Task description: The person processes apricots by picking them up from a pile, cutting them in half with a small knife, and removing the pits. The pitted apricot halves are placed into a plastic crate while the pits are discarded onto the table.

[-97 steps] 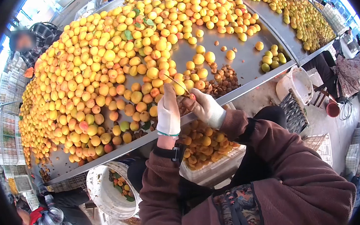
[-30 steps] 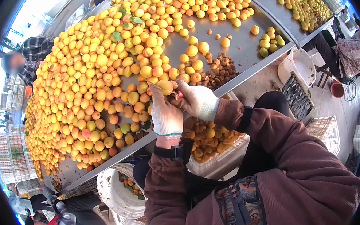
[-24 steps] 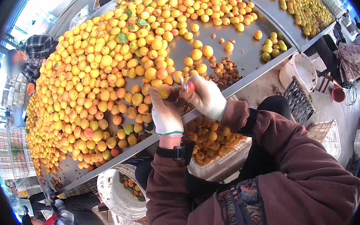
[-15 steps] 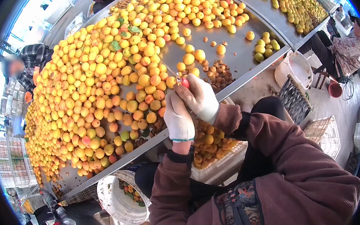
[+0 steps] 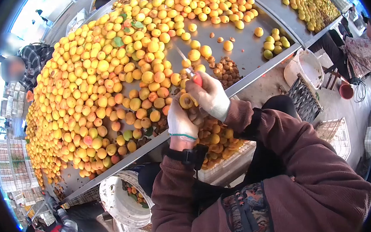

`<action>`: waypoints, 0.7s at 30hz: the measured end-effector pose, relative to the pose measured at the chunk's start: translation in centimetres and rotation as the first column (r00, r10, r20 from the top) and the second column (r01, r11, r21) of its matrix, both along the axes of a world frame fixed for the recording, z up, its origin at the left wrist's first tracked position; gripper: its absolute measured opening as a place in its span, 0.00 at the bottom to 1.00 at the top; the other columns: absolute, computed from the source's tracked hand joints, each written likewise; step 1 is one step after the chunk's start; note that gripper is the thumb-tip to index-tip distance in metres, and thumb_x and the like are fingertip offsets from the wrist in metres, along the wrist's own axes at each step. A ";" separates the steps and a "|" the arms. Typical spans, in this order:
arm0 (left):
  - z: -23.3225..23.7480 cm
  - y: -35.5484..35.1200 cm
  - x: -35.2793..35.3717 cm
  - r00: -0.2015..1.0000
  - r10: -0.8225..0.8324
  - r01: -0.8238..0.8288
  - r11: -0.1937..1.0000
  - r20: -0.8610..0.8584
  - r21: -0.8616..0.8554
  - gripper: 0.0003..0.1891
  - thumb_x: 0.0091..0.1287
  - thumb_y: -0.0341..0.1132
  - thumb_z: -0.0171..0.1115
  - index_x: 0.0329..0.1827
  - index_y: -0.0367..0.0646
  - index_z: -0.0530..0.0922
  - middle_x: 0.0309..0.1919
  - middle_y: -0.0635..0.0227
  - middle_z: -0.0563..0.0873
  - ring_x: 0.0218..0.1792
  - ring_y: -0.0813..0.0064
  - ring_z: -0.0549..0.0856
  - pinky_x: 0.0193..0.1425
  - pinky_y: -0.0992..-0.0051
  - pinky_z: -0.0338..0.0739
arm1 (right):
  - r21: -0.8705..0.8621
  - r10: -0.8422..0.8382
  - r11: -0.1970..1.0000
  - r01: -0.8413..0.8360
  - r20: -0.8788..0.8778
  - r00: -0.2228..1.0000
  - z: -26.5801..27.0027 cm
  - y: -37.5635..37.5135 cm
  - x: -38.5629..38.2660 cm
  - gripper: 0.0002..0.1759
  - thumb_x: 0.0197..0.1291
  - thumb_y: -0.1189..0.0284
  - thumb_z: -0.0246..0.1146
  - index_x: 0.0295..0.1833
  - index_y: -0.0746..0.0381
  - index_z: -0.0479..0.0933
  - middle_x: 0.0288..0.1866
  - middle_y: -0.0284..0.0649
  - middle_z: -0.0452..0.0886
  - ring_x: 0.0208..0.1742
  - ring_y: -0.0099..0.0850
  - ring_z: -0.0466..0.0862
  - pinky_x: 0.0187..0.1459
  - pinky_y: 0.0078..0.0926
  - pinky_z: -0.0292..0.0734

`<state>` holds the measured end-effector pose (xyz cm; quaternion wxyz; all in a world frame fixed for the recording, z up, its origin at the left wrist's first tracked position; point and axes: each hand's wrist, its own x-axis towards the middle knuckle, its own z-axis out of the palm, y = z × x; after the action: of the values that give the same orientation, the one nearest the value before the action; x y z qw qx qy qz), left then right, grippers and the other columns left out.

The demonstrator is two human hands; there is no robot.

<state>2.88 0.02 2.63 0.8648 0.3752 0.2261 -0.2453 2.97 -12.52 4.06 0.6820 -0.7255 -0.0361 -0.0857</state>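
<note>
My right hand (image 5: 210,97), in a white glove, grips a knife (image 5: 196,77) by its red handle, the blade pointing up and left over the metal table (image 5: 249,45). Close beside it, my gloved left hand (image 5: 180,121) holds a cut-open apricot (image 5: 186,101) with its inside showing. Both hands are at the table's near edge. Yellow-orange apricots (image 5: 100,79) are heaped over the table, and a small pile of brown pits (image 5: 226,71) lies beyond my right hand.
Below my hands stands a crate (image 5: 230,161) of apricot halves. A white bucket (image 5: 114,204) is at the lower left, another bucket (image 5: 317,68) at the right. Co-workers (image 5: 35,62) sit around the table. Greener fruit (image 5: 275,43) lies near the table's right corner.
My hands have moved apart slightly. The cut apricot now shows open in my left hand, and the knife with my right hand has shifted a little to the right.
</note>
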 end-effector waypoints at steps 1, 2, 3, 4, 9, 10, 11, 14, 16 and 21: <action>0.5 -0.2 0.3 0.999 0.032 -0.032 0.999 0.004 -0.006 0.14 0.78 0.47 0.45 0.49 0.51 0.75 0.31 0.73 0.81 0.25 0.77 0.83 0.26 0.78 0.78 | 0.134 0.008 0.991 -0.002 -0.042 0.999 0.9 -0.1 -0.2 0.06 0.68 0.71 0.61 0.43 0.64 0.74 0.32 0.31 0.76 0.36 0.19 0.75 0.39 0.22 0.75; 1.1 -0.6 0.3 0.999 0.046 -0.046 0.999 0.003 -0.017 0.14 0.78 0.47 0.45 0.49 0.51 0.75 0.31 0.73 0.81 0.25 0.77 0.83 0.26 0.78 0.78 | -0.026 0.034 0.999 -0.037 -0.108 0.994 2.0 -0.4 -0.6 0.07 0.68 0.71 0.61 0.43 0.64 0.74 0.33 0.30 0.75 0.36 0.18 0.74 0.41 0.20 0.74; 2.6 -1.3 0.2 0.995 0.097 -0.097 0.992 -0.004 -0.086 0.15 0.78 0.47 0.44 0.50 0.50 0.75 0.33 0.71 0.82 0.28 0.74 0.84 0.30 0.76 0.80 | -0.036 0.046 0.998 -0.050 -0.111 0.993 1.9 -0.4 -0.5 0.07 0.68 0.71 0.61 0.43 0.64 0.74 0.33 0.30 0.75 0.36 0.18 0.74 0.41 0.20 0.74; 3.7 -1.5 0.0 0.990 0.143 -0.143 0.978 -0.014 -0.150 0.16 0.78 0.48 0.44 0.51 0.49 0.75 0.34 0.68 0.82 0.31 0.72 0.85 0.33 0.74 0.82 | -0.097 0.073 0.992 -0.077 -0.048 0.996 1.6 -0.4 -0.5 0.09 0.65 0.70 0.62 0.44 0.64 0.74 0.32 0.36 0.77 0.36 0.22 0.78 0.41 0.24 0.76; 1.2 0.1 -0.5 0.993 -0.045 0.071 0.967 0.111 -0.244 0.21 0.78 0.54 0.45 0.51 0.45 0.75 0.35 0.66 0.82 0.34 0.70 0.85 0.35 0.71 0.82 | 0.397 -0.023 0.916 0.057 -0.091 0.996 3.7 -0.5 0.6 0.10 0.65 0.67 0.62 0.41 0.63 0.72 0.35 0.37 0.77 0.34 0.21 0.76 0.38 0.19 0.72; 0.9 0.0 -0.6 0.992 -0.068 0.088 0.974 0.103 -0.210 0.21 0.78 0.55 0.46 0.50 0.45 0.75 0.34 0.66 0.82 0.31 0.71 0.84 0.33 0.72 0.81 | 0.406 -0.079 0.910 0.084 -0.028 0.996 3.8 -0.4 0.9 0.09 0.66 0.67 0.60 0.39 0.61 0.71 0.31 0.32 0.76 0.28 0.18 0.74 0.31 0.15 0.70; 0.7 -0.2 -0.7 0.991 -0.092 0.107 0.978 0.092 -0.177 0.22 0.77 0.56 0.47 0.49 0.44 0.75 0.33 0.65 0.82 0.28 0.73 0.83 0.30 0.73 0.80 | 0.399 -0.083 0.912 0.089 -0.032 0.996 4.1 -0.5 1.0 0.09 0.66 0.67 0.60 0.39 0.61 0.71 0.31 0.32 0.76 0.28 0.18 0.74 0.31 0.15 0.70; 0.9 -1.7 -1.4 0.994 -0.095 0.095 0.995 0.045 0.006 0.22 0.76 0.57 0.48 0.47 0.44 0.75 0.30 0.66 0.81 0.23 0.75 0.80 0.26 0.75 0.77 | 0.590 -0.052 0.793 0.152 -0.184 0.982 4.2 -1.0 1.3 0.08 0.68 0.68 0.60 0.41 0.60 0.70 0.23 0.31 0.73 0.16 0.18 0.69 0.17 0.17 0.64; 1.0 -2.8 -1.7 0.997 -0.073 0.074 0.997 0.036 -0.004 0.23 0.76 0.57 0.49 0.47 0.44 0.75 0.30 0.66 0.81 0.23 0.75 0.81 0.25 0.75 0.77 | 0.588 -0.067 0.792 0.161 -0.177 0.982 4.6 -0.9 1.1 0.12 0.70 0.65 0.59 0.35 0.58 0.69 0.19 0.29 0.69 0.14 0.18 0.64 0.16 0.18 0.59; 0.2 -4.3 -2.5 0.979 -0.003 0.005 1.000 0.204 -0.011 0.24 0.77 0.56 0.47 0.57 0.46 0.76 0.44 0.69 0.84 0.42 0.74 0.85 0.46 0.74 0.82 | 0.550 -0.199 0.805 0.223 -0.104 0.974 4.4 -0.1 0.9 0.17 0.72 0.64 0.59 0.29 0.57 0.68 0.15 0.27 0.65 0.11 0.17 0.59 0.14 0.18 0.52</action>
<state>0.34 -4.33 2.85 0.8850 0.3941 0.1342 -0.2086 3.91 -12.63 8.43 0.8506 -0.4959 0.0853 -0.1528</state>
